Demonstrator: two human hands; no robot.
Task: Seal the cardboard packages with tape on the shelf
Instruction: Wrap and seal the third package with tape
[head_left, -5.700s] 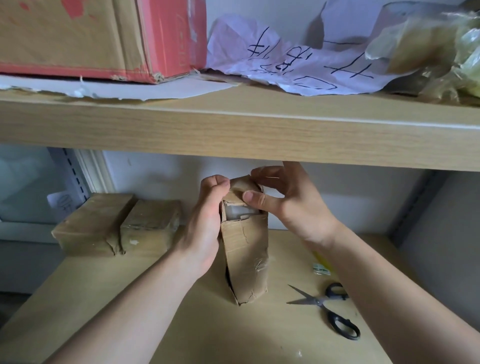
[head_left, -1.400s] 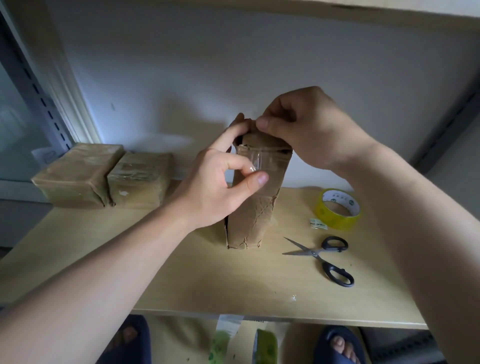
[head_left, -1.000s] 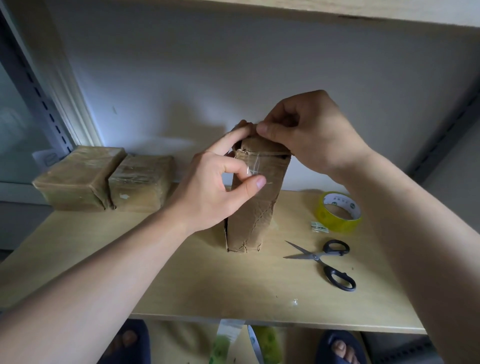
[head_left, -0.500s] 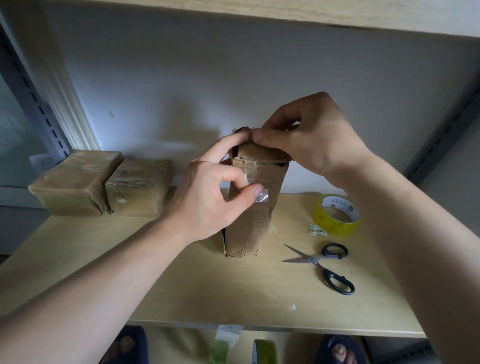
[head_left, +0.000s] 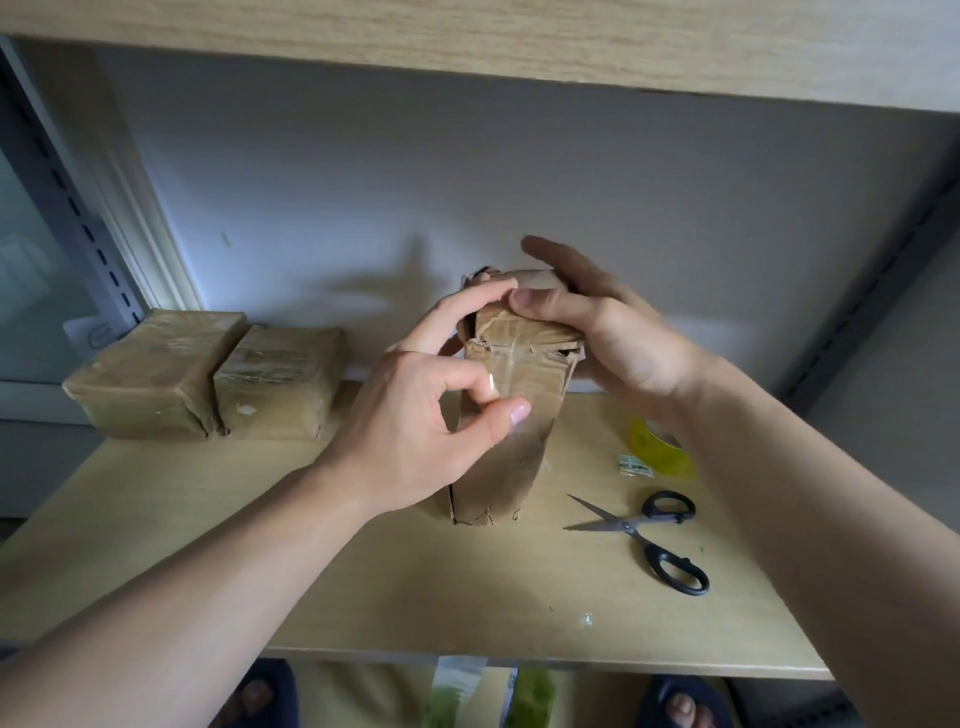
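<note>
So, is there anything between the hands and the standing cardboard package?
Nothing visible. The left hand pinches the clear tape strip against the standing cardboard package, and the right hand grips its top directly.

Head view, down onto near shelf

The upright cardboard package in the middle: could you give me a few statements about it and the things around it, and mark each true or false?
1. The upright package stands on the shelf. True.
2. The left hand pinches clear tape against the package's front. True.
3. The scissors are in the right hand. False: they lie on the shelf, right of the package; the right hand holds the package's top.
4. Two wrapped packages lie side by side at the left. True.
5. The yellow tape roll sits on top of those packages. False: it lies on the shelf behind the right forearm.
</note>
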